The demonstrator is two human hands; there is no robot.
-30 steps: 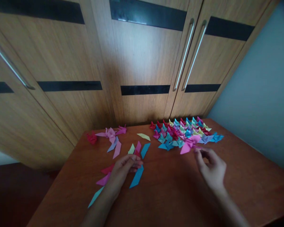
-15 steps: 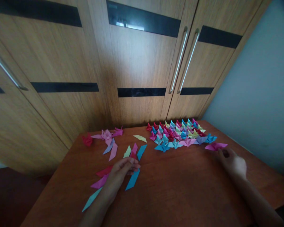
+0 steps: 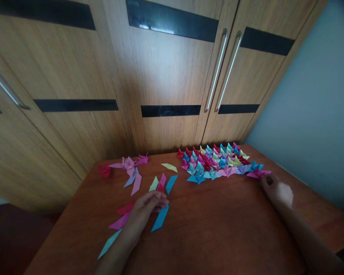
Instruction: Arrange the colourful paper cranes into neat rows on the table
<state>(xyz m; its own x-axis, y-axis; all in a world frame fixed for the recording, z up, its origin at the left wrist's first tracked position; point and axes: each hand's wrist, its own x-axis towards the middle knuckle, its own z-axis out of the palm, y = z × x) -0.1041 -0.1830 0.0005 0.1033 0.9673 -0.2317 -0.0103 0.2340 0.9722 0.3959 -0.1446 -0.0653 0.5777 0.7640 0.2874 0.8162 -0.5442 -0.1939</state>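
My right hand (image 3: 277, 191) pinches the near side of a magenta folded-paper piece (image 3: 256, 174) with pointed wings. That piece lies at the right end of the front row of folded paper pieces (image 3: 227, 172), close beside a blue one (image 3: 255, 166). Over the middle-left of the table, my left hand (image 3: 149, 206) has its fingers curled together. Whatever they may hold is hidden. Flat folded strips surround it: a red one (image 3: 160, 188) just beyond the fingertips, a blue one (image 3: 160, 219) to the right, and a magenta one (image 3: 120, 221) by the wrist.
Close-set rows of coloured folded pieces fill the table's back right. At the back left lie pink folded pieces (image 3: 128, 165) and a red one (image 3: 104, 170). A pale yellow strip (image 3: 169, 167) lies between the groups. The wooden wardrobe (image 3: 172, 133) stands behind the table (image 3: 212, 229).
My right hand has shifted left and slightly up, bringing the magenta folded piece closer to the blue one at the row's end. My left hand stays almost still.
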